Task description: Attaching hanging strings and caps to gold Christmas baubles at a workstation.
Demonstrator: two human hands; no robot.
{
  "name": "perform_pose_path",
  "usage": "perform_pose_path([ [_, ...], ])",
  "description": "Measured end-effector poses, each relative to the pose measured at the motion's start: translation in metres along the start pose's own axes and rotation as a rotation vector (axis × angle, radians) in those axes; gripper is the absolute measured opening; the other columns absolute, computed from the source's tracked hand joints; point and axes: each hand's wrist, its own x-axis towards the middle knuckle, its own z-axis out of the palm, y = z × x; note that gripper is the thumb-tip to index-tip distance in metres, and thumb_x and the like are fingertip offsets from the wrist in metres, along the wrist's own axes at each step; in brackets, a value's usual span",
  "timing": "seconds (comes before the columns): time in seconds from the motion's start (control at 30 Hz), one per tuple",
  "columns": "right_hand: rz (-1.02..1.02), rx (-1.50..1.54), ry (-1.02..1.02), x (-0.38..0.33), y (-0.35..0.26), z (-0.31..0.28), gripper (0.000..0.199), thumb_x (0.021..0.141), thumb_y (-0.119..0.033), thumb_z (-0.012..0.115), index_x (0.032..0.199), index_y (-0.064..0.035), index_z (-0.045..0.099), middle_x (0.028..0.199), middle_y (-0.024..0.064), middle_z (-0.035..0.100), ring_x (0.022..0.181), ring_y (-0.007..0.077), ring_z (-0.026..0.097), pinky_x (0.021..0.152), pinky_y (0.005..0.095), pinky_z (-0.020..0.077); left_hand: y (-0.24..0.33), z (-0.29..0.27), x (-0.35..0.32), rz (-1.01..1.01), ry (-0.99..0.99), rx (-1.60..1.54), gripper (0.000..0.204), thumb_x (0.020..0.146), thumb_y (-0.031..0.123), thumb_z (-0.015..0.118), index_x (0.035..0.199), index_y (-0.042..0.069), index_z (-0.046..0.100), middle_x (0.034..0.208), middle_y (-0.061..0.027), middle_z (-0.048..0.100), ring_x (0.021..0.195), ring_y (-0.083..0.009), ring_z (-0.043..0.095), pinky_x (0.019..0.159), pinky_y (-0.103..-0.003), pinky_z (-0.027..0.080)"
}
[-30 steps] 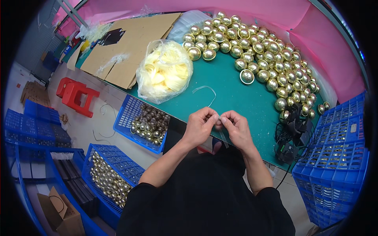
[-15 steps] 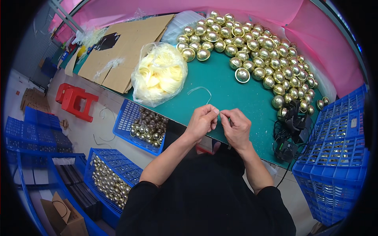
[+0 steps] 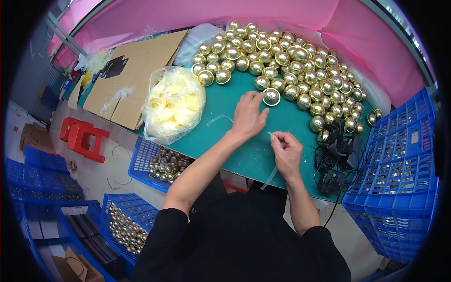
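Left hand (image 3: pixel 250 113): spread, right beside the ball (image 3: pixel 271 97), contact unclear!
Ball: on the table (image 3: pixel 246 155), far-right of left hand, the nearer of 2; round, no long axis.
Right hand (image 3: pixel 287 149): pinching the strip (image 3: pixel 270 177), which runs near to far.

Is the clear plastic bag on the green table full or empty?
The clear plastic bag looks full: pale yellow strips bulge against its film.

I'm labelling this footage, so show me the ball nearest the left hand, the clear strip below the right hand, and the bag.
Ball (image 3: pixel 271 97): head view, on its domed top.
Clear strip (image 3: pixel 270 177): head view, on its lower stretch.
Bag (image 3: pixel 174 104): head view, on its bulging middle.
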Motion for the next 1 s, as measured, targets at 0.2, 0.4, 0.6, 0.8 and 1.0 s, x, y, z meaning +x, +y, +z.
perform_pose_path([
  [0.2,0.137,0.110,0.017,-0.001,0.003,-0.008,0.008,0.096,-0.005,0.072,0.096,0.0032,0.073,0.077,-0.0051,0.060,0.062,0.0001,0.046,0.053,0.0202,0.0364,0.011,0.032,0.030,-0.105,-0.150,0.129,0.052,0.082,0.018,0.082,0.129,0.003,0.062,0.124,-0.0202,0.062,0.113,-0.0403,0.060,0.097,-0.049,0.049],
  [0.4,0.134,0.158,0.056,0.002,-0.004,-0.008,0.008,0.098,-0.005,0.071,0.097,0.0024,0.072,0.076,-0.0073,0.059,0.061,-0.0011,0.045,0.052,0.0192,0.0349,-0.008,0.053,0.026,-0.066,-0.071,-0.063,0.048,0.081,0.014,0.080,0.123,0.001,0.062,0.124,-0.0204,0.061,0.108,-0.0402,0.063,0.091,-0.047,0.054],
  [0.6,0.110,0.120,0.086,0.005,-0.002,-0.017,0.009,0.098,-0.005,0.071,0.097,0.0033,0.072,0.080,-0.0035,0.061,0.063,0.0003,0.048,0.054,0.0200,0.0383,0.018,-0.005,-0.030,-0.062,-0.282,-0.214,0.046,0.079,0.011,0.081,0.120,0.000,0.064,0.116,-0.0175,0.066,0.104,-0.0363,0.067,0.088,-0.042,0.056],
  [0.8,0.024,-0.013,-0.049,-0.008,-0.003,-0.009,0.008,0.094,-0.005,0.072,0.096,0.0036,0.072,0.082,0.0044,0.066,0.066,0.0059,0.056,0.056,0.0246,0.0441,0.033,-0.041,-0.076,-0.220,-0.328,-0.354,0.052,0.080,0.015,0.085,0.126,0.003,0.064,0.110,-0.0120,0.071,0.091,-0.0203,0.068,0.081,-0.034,0.056],
  [1.0,-0.039,-0.144,-0.095,-0.007,-0.011,-0.007,0.007,0.092,-0.004,0.072,0.096,0.0024,0.074,0.082,0.0078,0.068,0.065,0.0101,0.060,0.057,0.0264,0.0466,0.033,-0.044,-0.079,-0.305,-0.338,-0.410,0.054,0.081,0.014,0.086,0.129,0.005,0.064,0.103,-0.0097,0.073,0.085,-0.0154,0.067,0.075,-0.031,0.056],
])
